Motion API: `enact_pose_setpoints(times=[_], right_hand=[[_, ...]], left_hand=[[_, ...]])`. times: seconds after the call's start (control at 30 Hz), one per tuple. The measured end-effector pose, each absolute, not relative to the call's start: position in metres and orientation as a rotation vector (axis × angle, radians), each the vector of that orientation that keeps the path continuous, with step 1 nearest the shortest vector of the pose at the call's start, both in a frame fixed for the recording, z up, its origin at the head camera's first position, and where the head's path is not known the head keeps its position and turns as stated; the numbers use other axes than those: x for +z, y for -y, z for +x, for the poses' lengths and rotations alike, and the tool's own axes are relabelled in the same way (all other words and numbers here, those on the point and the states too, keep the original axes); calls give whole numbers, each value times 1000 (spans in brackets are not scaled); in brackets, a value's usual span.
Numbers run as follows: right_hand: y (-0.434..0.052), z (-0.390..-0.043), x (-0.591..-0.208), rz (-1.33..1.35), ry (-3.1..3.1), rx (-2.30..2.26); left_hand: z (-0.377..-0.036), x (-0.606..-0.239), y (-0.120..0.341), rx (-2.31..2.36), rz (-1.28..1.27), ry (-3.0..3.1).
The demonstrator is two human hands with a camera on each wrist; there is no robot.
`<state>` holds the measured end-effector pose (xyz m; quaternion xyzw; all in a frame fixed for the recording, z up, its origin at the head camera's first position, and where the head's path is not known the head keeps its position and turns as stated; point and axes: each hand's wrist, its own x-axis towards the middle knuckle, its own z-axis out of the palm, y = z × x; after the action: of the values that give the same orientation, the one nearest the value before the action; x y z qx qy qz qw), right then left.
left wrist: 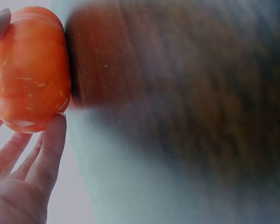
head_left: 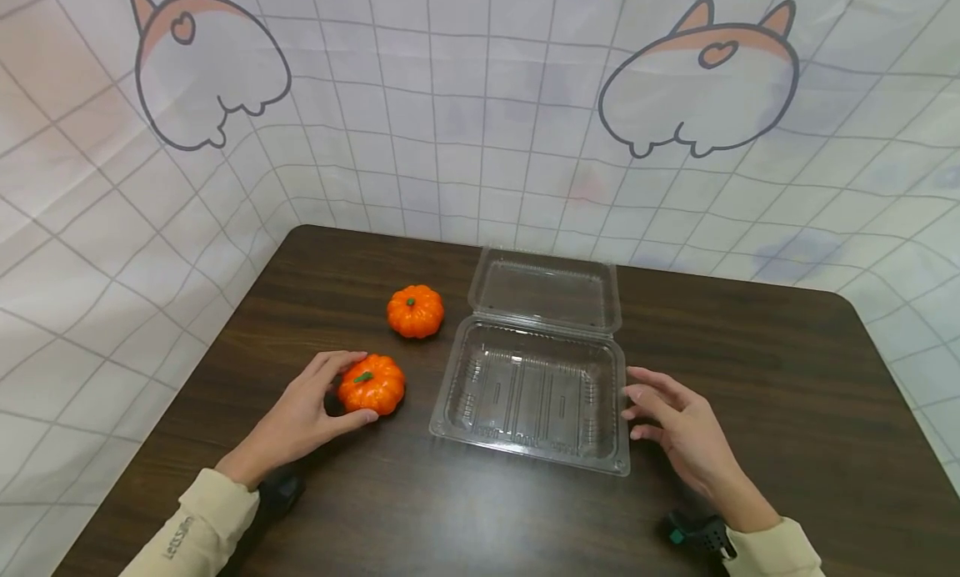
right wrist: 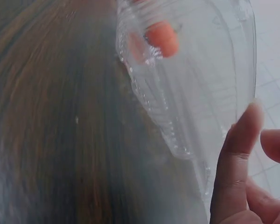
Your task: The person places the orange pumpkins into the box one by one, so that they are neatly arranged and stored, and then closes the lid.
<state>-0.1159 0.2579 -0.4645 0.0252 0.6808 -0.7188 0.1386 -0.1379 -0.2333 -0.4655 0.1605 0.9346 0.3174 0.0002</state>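
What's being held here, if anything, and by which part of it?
The left hand holds the nearer orange pumpkin by its opposite sides. The right hand is at the clear container's right edge; whether it grips that cannot be told.

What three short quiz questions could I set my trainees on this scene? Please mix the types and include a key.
1. Which hand touches the nearer orange pumpkin? A) left B) right
2. True or false: the lid of the clear container is open.
3. Fill in the number: there are ___ pumpkins on the table.

Key:
1. A, the left hand.
2. True.
3. Two.
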Motion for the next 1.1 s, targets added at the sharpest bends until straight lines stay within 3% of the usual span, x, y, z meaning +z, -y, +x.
enact_pose_setpoints(times=[0.73,1.1], right_hand=[[-247,-116,-471,48,-1863,-2217],[-246,-115,-476,2,-1811,-2260]], left_hand=[[-140,-461,232,1013,475,-2936],[-148,-443,225,1013,516,-2942]])
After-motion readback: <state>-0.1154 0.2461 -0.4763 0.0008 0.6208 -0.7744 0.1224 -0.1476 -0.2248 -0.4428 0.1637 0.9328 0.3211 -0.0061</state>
